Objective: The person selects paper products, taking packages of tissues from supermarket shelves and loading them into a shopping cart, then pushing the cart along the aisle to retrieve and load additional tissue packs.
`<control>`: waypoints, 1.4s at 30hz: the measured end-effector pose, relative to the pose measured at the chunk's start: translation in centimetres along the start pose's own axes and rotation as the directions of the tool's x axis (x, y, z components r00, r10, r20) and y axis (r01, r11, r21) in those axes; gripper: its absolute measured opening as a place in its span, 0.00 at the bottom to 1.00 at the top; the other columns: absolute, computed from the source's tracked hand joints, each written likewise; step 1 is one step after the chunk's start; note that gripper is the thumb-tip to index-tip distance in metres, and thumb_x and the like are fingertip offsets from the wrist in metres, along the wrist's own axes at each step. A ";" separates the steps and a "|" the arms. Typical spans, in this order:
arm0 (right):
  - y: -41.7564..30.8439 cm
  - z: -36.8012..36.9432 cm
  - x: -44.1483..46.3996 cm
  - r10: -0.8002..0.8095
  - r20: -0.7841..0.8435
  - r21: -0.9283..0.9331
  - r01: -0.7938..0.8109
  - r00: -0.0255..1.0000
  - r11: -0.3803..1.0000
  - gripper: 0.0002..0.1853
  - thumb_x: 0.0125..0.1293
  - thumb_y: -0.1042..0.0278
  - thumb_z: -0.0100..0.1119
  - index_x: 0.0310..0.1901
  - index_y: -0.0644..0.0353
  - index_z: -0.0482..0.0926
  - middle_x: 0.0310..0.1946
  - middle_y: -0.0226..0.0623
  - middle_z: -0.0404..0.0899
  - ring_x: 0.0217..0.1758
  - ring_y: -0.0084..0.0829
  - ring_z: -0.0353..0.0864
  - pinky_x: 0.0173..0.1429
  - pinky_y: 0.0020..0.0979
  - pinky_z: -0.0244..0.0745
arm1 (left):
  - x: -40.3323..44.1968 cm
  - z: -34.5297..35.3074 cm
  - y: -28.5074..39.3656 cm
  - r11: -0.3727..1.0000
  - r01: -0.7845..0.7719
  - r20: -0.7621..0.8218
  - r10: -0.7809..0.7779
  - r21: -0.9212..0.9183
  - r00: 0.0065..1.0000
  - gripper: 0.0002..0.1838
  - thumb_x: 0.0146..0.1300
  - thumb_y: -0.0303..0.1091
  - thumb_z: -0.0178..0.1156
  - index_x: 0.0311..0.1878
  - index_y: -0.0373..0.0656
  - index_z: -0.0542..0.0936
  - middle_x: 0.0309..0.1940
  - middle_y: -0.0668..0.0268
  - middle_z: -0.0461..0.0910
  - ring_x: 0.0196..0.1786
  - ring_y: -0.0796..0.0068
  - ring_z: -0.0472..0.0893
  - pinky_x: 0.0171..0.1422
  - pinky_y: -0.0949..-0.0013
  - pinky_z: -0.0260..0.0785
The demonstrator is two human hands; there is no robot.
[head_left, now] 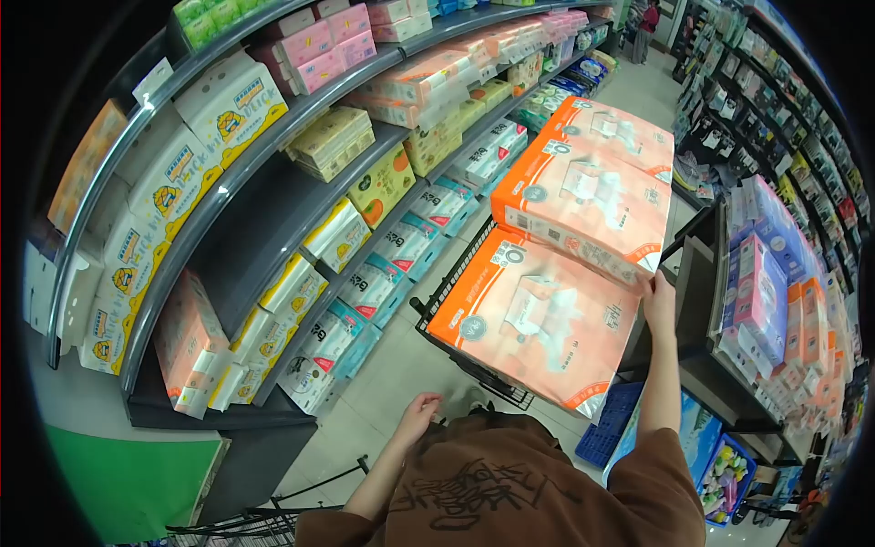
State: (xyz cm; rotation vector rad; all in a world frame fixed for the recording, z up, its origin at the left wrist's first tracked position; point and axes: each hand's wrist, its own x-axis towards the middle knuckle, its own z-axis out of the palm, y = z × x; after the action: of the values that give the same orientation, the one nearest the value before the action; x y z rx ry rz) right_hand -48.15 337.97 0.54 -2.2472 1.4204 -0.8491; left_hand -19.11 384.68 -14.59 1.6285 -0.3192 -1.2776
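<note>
My right hand [658, 299] is at the near right corner of a large orange tissue pack [583, 196], its fingers curled against the edge and partly hidden. Another orange tissue pack [538, 314] lies closer to me, just below that hand. A further orange tissue pack [611, 128] sits behind them. All rest on a black wire cart [460, 273], mostly covered by the packs. My left hand [419, 415] hangs empty beside my body, left of the cart's near end, with fingers loosely apart.
Curved grey shelves [246, 155] with tissue packs run along the left. On the right stands a dark display rack [697, 337] holding purple and orange packs. A blue crate [611, 424] is near my right arm. A person [645, 32] stands far down the tiled aisle.
</note>
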 end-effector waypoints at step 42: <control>-10.2 -8.1 -11.5 0.192 -0.039 0.667 -0.118 0.981 0.736 0.13 0.76 0.63 0.51 0.41 0.65 0.77 0.32 0.35 0.78 0.36 0.23 0.77 0.45 0.26 0.73 | -1.2 7.0 13.9 0.902 -0.382 0.172 0.416 -0.201 0.893 0.23 0.77 0.36 0.49 0.70 0.39 0.64 0.63 0.62 0.72 0.61 0.72 0.74 0.66 0.67 0.66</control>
State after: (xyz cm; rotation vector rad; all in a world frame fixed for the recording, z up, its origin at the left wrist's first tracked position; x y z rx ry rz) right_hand -50.07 352.91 9.14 -1.5346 1.0808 -1.1989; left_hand -20.65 375.28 -2.19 1.2094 -0.6324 -1.1234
